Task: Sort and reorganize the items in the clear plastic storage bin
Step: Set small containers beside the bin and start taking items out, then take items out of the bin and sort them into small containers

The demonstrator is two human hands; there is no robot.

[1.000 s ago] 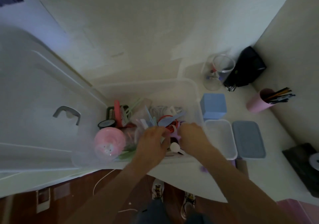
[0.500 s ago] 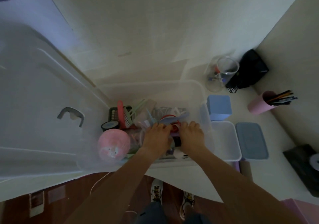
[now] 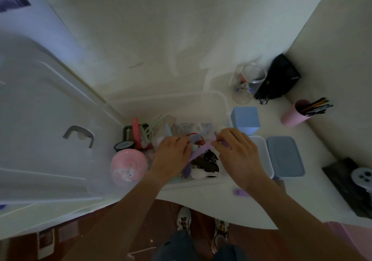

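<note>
Dim white desk (image 3: 201, 204); clear bin (image 3: 219, 97) clutter blurred, both hands' fingers' grip beyond telling.

Bin lid (image 3: 50, 120) cut off at left edge, left hand (image 3: 171, 156) fingertips hidden among clutter, grip unclear

Dim light falls on plain pale walls (image 3: 181, 29) meeting in a corner at right. A white table (image 3: 211, 206) stands against them, above a dark reddish-brown wooden floor (image 3: 96, 238).
</note>
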